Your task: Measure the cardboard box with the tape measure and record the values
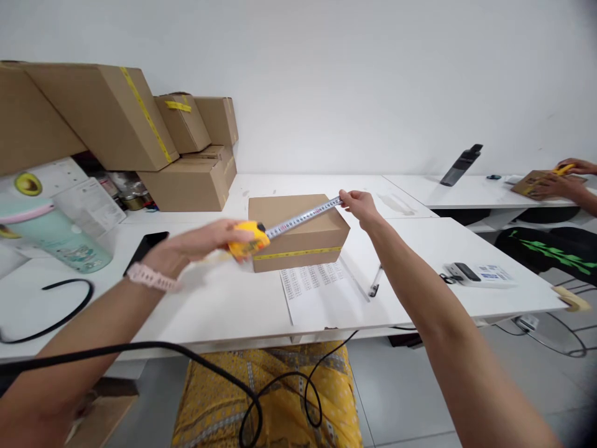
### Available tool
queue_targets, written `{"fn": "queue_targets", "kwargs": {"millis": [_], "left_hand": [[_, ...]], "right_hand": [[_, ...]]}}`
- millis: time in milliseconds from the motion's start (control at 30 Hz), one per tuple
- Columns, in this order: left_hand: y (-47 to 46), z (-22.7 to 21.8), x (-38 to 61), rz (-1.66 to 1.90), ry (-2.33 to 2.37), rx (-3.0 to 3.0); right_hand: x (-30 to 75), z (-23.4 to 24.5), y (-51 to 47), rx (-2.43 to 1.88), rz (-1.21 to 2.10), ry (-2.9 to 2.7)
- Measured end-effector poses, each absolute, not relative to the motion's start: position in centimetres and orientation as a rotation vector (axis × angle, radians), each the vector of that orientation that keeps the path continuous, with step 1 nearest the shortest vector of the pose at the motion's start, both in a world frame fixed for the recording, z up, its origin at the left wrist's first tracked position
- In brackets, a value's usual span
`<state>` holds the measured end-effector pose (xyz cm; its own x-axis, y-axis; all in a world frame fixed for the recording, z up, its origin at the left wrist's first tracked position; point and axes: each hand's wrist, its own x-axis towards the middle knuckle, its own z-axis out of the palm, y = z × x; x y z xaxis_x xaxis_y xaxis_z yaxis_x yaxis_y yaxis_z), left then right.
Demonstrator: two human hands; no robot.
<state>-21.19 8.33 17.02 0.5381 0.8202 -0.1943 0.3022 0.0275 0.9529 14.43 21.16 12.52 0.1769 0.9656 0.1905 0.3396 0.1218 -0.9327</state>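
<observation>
My left hand, slightly blurred, is closed around the yellow case of a tape measure. From the case a white metal blade runs up to the right, pulled out over a cardboard box. My right hand pinches the far end of that blade near the box's back right corner. The box sits closed on the white table, with a strip of yellow tape along its front. Under its front edge lies a printed sheet of paper with columns of small labels. A pen lies right of the sheet.
Cardboard boxes are stacked at the back left, beside a mint tumbler and a black phone. A black cable crosses the front. To the right are a dark bottle, a white device and another person's hands.
</observation>
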Motion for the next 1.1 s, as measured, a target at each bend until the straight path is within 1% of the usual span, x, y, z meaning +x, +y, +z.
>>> {"fn": "queue_targets", "kwargs": {"millis": [67,133,200,267,400,533,700,833,900,1000,1100], "left_hand": [[4.2,15.1,-18.0,0.45,0.858,1.364],[0.8,12.8,-14.2,0.476,0.726,1.158],[-1.0,11.2,-10.6,0.623,0.643,1.023],[-1.2,10.6,-7.7,0.785,0.643,0.936],[1.4,11.9,-4.9,0.966,0.681,0.869],[3.3,12.7,-4.5,0.982,0.725,0.877],[3.0,11.7,-3.9,0.973,0.725,0.871],[3.0,11.6,-3.4,0.985,0.751,0.864],[2.8,11.8,-3.8,0.967,0.753,0.881],[1.2,12.0,-6.0,0.988,0.781,0.942],[-1.4,11.1,-9.7,1.161,0.963,1.023]], "right_hand": [[13.7,13.5,21.2,-1.292,0.766,-1.471],[12.4,14.1,21.4,-1.259,0.784,-1.616],[10.6,14.2,22.2,-1.283,0.783,-1.728],[8.9,14.1,23.5,-1.323,0.758,-1.795],[6.3,13.9,26.3,-1.431,0.701,-1.841],[6.1,13.8,26.5,-1.472,0.701,-1.82],[7.0,13.4,24.5,-1.504,0.894,-1.699],[6.2,14.0,24.4,-1.512,0.832,-1.747],[6.0,14.5,24.9,-1.473,0.814,-1.771],[7.7,14.9,25.3,-1.28,0.83,-1.656],[11.9,13.8,24.1,-1.169,0.744,-1.426]]}}
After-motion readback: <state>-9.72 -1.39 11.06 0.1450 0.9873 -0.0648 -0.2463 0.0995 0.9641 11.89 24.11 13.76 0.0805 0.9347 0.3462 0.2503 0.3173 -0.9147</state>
